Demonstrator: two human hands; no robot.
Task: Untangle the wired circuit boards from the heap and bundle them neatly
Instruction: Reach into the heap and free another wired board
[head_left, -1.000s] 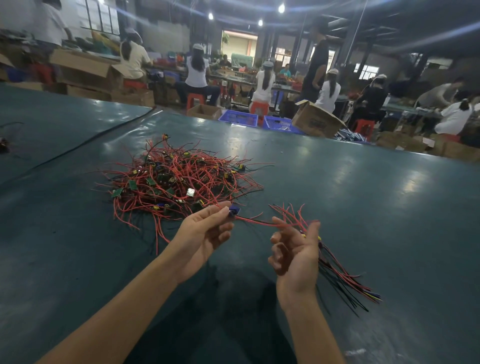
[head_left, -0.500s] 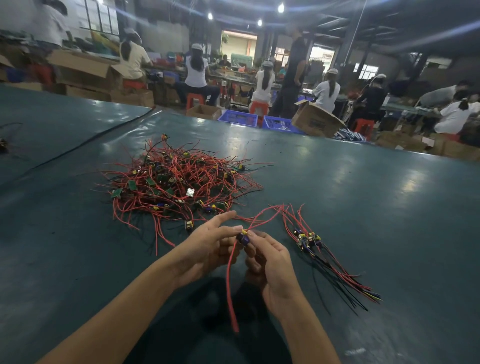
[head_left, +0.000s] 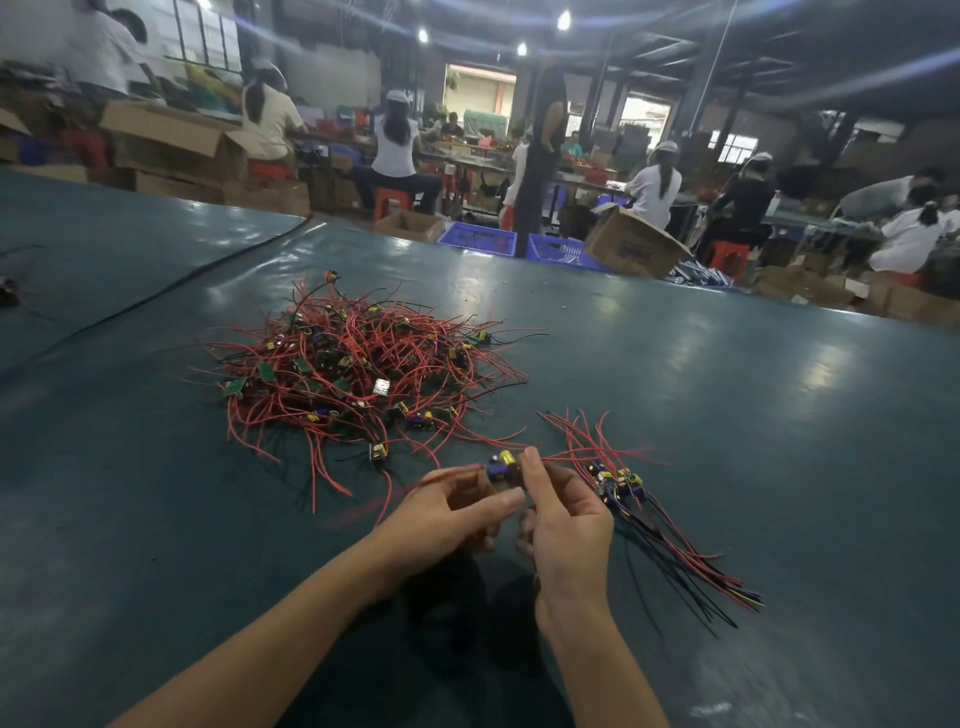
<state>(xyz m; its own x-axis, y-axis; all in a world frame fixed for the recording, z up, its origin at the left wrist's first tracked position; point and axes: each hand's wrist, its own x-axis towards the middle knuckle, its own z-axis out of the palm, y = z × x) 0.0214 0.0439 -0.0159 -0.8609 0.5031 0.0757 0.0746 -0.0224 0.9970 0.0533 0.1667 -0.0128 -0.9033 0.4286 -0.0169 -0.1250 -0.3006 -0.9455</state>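
Observation:
A heap of small circuit boards with tangled red and black wires lies on the dark green table, ahead and left of my hands. My right hand pinches one small board with a yellow and blue part at its fingertips, just above the table. My left hand is close beside it, holding that board's red wire, which blurs out to the left. To the right lies a sorted bunch of boards, their red and black leads fanned toward the lower right.
The green table stretches wide on all sides. A black cable crosses its far left. Beyond the far edge stand blue crates, cardboard boxes and several seated workers.
The board has been lifted slightly away from me, my right hand now pinching it from the right. The red wire that hung down toward me now sweeps out to the left under my left hand.

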